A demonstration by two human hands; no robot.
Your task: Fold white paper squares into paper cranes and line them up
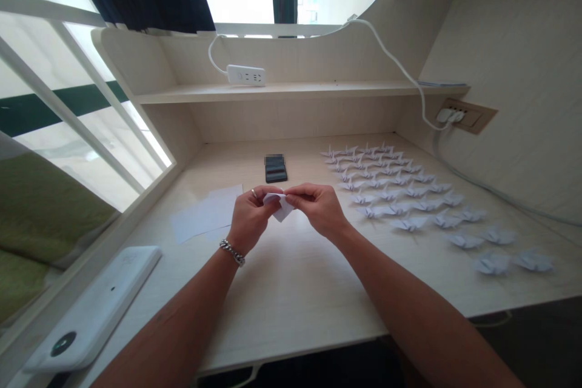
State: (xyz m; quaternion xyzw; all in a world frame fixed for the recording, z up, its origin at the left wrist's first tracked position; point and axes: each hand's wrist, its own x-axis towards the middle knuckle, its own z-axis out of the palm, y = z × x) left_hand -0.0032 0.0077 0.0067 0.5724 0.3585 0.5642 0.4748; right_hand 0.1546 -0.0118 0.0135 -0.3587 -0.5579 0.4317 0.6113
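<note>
Both hands are raised a little above the pale wooden desk [291, 291], pinching one small folded piece of white paper [280, 207] between them. My left hand [248, 217], with a ring and a metal bracelet, grips its left side. My right hand [318, 206] grips the right side with thumb and fingers closed. Flat white paper sheets [204, 215] lie just left of the hands. Several folded paper cranes [400, 191] stand in rows on the right half of the desk.
A dark phone [275, 168] lies behind the hands. A white flat device [97, 306] rests on the desk's left front edge. A power strip [246, 75] sits on the shelf, and its white cable [400, 66] runs to a wall socket [464, 115] at the right.
</note>
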